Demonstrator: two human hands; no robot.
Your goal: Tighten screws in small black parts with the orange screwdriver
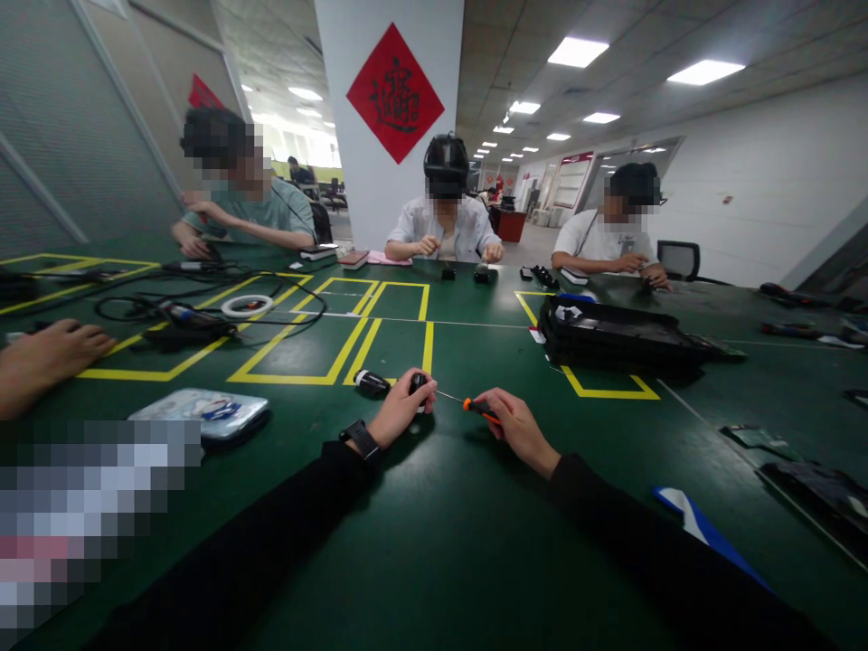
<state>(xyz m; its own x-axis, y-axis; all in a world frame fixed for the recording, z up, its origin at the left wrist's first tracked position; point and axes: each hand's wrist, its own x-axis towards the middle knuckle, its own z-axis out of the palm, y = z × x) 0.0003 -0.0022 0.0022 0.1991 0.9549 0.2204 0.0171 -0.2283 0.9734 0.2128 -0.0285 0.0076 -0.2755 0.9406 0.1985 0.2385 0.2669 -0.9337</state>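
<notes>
My left hand [400, 407], with a dark watch at the wrist, is closed around a small black rounded object [417, 383] whose kind I cannot make out. From the right, my right hand [519, 425] grips an orange and black screwdriver [480, 410]. Its thin shaft points left, and the tip reaches the left hand's fingers beside the black object; whether it touches the object I cannot tell. Just left of my left hand, a black cylindrical piece with a white marking [372, 383] lies on the green table [448, 542].
At the left lie a pale case [210, 411], a white ring of tape [247, 306] and black cables [183, 312]. A stack of black trays [610, 334] stands at the right, with a blue-white strip [705, 533] nearer. Co-workers sit opposite; another person's hand [61, 357] rests at left.
</notes>
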